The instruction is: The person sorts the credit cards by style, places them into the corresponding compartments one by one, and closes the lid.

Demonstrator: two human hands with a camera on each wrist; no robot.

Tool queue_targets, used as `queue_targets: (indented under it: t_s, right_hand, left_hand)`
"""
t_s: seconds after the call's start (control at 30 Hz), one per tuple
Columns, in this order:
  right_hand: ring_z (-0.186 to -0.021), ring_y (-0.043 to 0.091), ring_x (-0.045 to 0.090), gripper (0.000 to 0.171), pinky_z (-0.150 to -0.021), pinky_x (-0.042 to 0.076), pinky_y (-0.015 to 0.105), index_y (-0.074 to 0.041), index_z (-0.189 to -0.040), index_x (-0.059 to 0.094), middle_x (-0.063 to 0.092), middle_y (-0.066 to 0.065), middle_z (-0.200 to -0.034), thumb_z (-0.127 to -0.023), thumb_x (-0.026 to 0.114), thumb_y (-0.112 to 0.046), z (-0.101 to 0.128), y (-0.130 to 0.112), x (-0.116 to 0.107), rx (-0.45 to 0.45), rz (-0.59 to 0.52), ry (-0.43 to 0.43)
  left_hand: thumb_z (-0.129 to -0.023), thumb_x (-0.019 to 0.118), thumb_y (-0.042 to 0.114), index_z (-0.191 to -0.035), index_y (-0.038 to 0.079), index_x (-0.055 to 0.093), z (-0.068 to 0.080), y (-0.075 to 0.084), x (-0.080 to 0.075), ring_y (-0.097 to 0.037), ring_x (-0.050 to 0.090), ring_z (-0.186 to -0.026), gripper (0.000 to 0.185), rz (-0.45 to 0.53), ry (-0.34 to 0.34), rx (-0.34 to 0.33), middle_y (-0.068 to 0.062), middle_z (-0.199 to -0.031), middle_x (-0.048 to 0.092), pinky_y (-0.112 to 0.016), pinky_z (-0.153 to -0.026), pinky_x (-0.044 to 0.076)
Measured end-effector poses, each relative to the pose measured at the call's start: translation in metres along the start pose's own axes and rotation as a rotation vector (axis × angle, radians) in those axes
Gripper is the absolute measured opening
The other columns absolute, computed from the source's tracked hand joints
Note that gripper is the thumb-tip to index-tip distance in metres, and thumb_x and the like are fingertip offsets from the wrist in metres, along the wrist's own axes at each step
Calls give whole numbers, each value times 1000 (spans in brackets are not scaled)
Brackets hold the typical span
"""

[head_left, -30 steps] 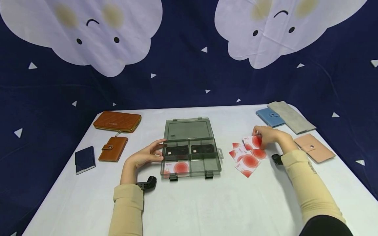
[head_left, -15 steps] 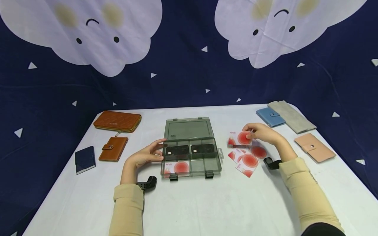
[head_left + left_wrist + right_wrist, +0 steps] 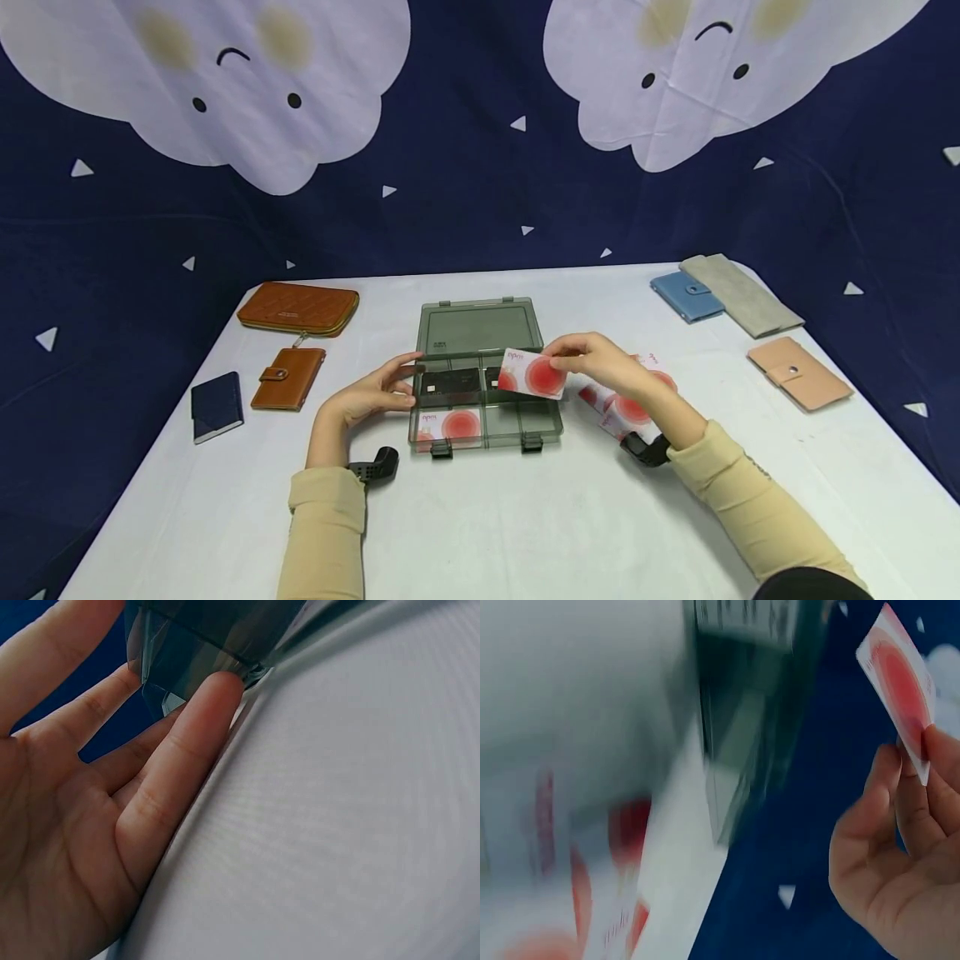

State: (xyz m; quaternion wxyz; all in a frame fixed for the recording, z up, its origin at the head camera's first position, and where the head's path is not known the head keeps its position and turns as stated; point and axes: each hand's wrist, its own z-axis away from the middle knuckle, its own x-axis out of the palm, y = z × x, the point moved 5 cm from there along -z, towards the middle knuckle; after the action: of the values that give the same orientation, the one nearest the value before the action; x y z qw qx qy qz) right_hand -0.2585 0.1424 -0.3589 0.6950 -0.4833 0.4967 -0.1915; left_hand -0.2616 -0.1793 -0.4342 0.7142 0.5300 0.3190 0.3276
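My right hand (image 3: 596, 360) pinches a red-and-white card (image 3: 533, 374) by its right end, above the right part of a translucent grey-green divided box (image 3: 521, 425). In the right wrist view the same card (image 3: 900, 682) stands tilted between thumb and fingers. The box lies with its lid (image 3: 480, 327) folded back. Black cards (image 3: 450, 383) sit in its rear compartments, and another red-and-white card (image 3: 448, 427) in the front left one. My left hand (image 3: 369, 395) rests against the box's left side, its fingers extended; in the left wrist view the thumb (image 3: 180, 761) lies along the wall.
Several more red-and-white cards (image 3: 628, 411) lie loosely piled right of the box, partly behind my right forearm. Brown wallets (image 3: 298, 308) and a dark blue notebook (image 3: 217, 407) are at left. At right lie a blue wallet (image 3: 686, 297), a grey pouch (image 3: 742, 296) and a pink wallet (image 3: 800, 373).
My right hand has lifted one card off the pile and carried it left over the box. The left hand has stayed at the box's side.
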Motion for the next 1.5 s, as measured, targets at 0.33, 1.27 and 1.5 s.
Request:
queue_targets:
  t_s: [0.33, 1.27, 1.5]
  right_hand:
    - [-73, 10, 54, 10, -70, 42, 28, -12, -86, 65, 66, -5, -76, -81, 67, -3, 3, -7, 49, -182, 469, -26]
    - [-77, 20, 59, 16, -70, 46, 36, -10, -86, 71, 62, 0, -78, -72, 74, -3, 19, -16, 37, -368, 769, 129]
    - [-77, 27, 58, 23, -66, 45, 42, -1, -101, 62, 63, 11, -84, -80, 67, -8, 33, 25, -33, 64, 637, 210]
  left_hand:
    - [-82, 67, 4, -148, 16, 16, -1, -2, 1, -15, 51, -96, 84, -3, -9, -1, -21, -149, 14, -30, -84, 44]
    - [-82, 68, 5, -148, 14, 16, 0, -1, -1, -15, 51, -96, 85, -10, 7, -3, -23, -149, 15, -30, -85, 43]
    - [-82, 67, 5, -148, 14, 16, -1, -2, -1, -15, 50, -97, 84, -2, 4, -8, -22, -149, 16, -32, -85, 43]
